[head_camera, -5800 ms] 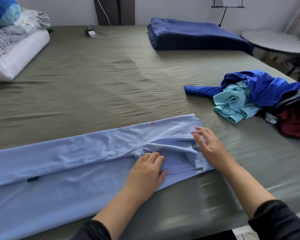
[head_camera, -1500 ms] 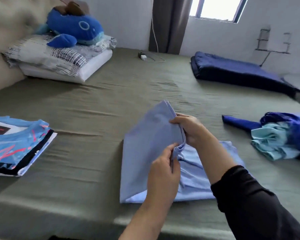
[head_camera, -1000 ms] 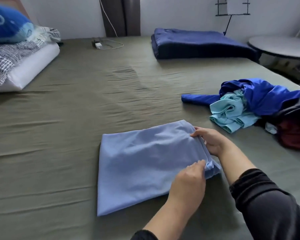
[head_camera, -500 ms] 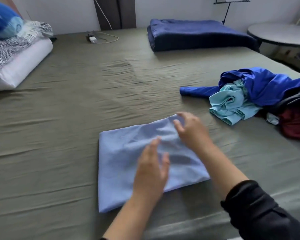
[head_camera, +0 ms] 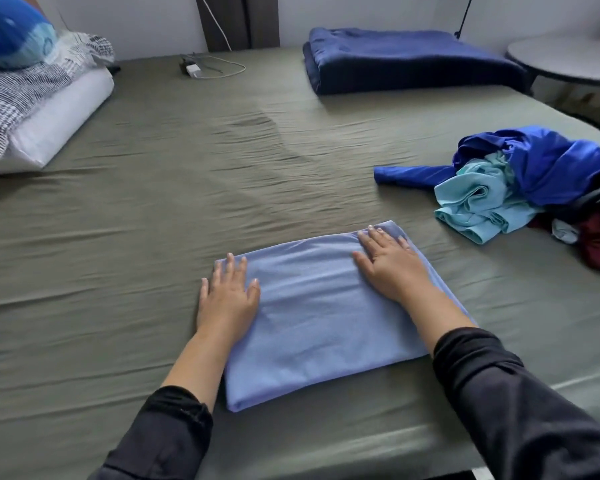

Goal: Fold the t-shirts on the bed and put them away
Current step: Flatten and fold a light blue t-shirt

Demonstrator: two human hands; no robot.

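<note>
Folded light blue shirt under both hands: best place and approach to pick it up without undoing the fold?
Probably the two short side edges of the light blue shirt, one per hand. It lies flat as a folded rectangle on the bed sheet, and the left hand and right hand already rest flat near those edges. Slide fingers under from left and right, thumbs on top, so the layers lift together.

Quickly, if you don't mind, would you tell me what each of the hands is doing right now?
Left hand: open, pressing flat on the left edge of the folded light blue t-shirt.
Right hand: open, pressing flat on its far right corner.
</note>
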